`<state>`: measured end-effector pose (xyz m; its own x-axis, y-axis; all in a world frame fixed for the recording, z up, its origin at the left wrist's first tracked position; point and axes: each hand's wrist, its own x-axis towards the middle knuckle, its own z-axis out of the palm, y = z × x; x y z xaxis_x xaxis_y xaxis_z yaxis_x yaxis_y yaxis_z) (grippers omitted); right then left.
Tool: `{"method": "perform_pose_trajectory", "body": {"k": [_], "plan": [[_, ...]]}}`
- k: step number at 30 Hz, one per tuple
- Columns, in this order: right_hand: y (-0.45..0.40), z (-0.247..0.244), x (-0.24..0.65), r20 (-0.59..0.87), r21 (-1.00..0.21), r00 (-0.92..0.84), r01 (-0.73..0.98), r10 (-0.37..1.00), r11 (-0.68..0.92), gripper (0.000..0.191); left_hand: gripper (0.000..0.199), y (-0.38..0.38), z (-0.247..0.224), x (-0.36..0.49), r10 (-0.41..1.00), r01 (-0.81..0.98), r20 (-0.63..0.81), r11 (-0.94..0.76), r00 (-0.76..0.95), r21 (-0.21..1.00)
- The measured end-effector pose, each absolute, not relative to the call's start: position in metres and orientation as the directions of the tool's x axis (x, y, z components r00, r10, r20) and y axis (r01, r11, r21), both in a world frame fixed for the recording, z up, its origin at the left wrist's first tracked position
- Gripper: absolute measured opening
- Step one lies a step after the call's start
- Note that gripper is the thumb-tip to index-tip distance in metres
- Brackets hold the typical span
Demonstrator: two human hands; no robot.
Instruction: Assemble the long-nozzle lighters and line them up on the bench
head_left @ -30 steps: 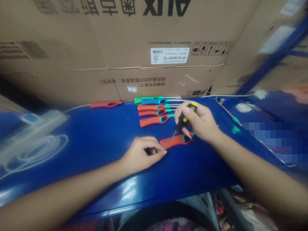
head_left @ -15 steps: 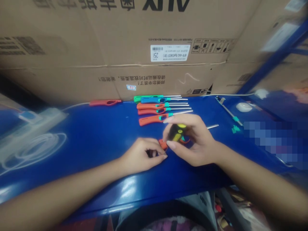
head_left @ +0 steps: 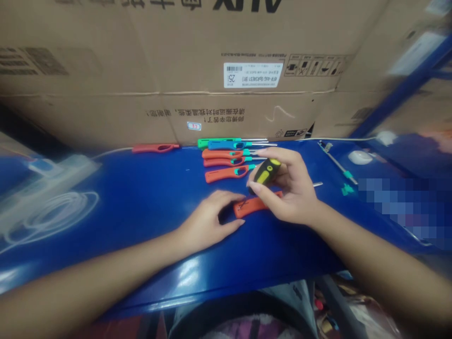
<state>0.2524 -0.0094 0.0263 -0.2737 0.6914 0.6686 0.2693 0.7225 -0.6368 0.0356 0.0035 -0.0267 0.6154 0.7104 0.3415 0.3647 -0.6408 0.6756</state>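
Note:
An orange stick lighter (head_left: 254,206) lies on the blue table in front of me, its metal tip showing past my right hand. My right hand (head_left: 287,188) is closed around a black and yellow screwdriver (head_left: 267,175), held tilted above this lighter; the screwdriver's thin shaft slants down toward the handle end. At that end, my left hand (head_left: 208,216) has its thumb and fingers apart on either side of the handle. Whether they press on it is hard to tell. Just beyond lie several stick lighters, among them an orange one (head_left: 226,174), a blue one (head_left: 226,145) and a green one (head_left: 217,141).
A red lighter casing (head_left: 155,148) lies at the back left, near a white power strip (head_left: 70,176) and coiled cable (head_left: 67,212). Loose metal rod parts (head_left: 339,162), teal pieces (head_left: 348,189) and a white mouse (head_left: 360,157) sit right. A large cardboard box (head_left: 158,56) stands behind.
My left fingertips, close together at the lighter's end before, have spread apart. My right hand has risen slightly away from me with the screwdriver, leaving more of the orange handle visible.

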Motion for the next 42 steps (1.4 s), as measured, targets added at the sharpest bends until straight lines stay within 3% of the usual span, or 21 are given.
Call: {"method": "perform_pose_trajectory", "body": {"k": [10,19,34,39,42], "plan": [[-0.0117,0.0292,0.2533,0.68,-0.64,-0.224,0.284,0.699,0.714,0.052,0.03,0.0036,-0.0229,0.0372,0.705,0.346,0.335,-0.635,0.625,0.691],[-0.0101,0.0275,0.2509,0.677,-0.673,-0.173,0.247,0.716,0.697,0.052,0.006,0.0022,-0.0185,0.0376,0.714,0.294,0.342,-0.605,0.611,0.74],[-0.0097,0.0277,0.2513,0.658,-0.694,-0.172,0.237,0.733,0.679,0.05,0.009,0.003,-0.0213,0.0376,0.706,0.296,0.368,-0.628,0.605,0.719],[-0.0103,0.0274,0.2507,0.638,-0.724,-0.152,0.217,0.755,0.655,0.05,0.023,0.0032,-0.0234,0.0366,0.713,0.309,0.367,-0.627,0.598,0.715],[-0.01,0.027,0.2511,0.64,-0.718,-0.17,0.216,0.749,0.662,0.049,0.018,0.0027,-0.0232,0.0365,0.7,0.29,0.377,-0.637,0.607,0.715]]}}
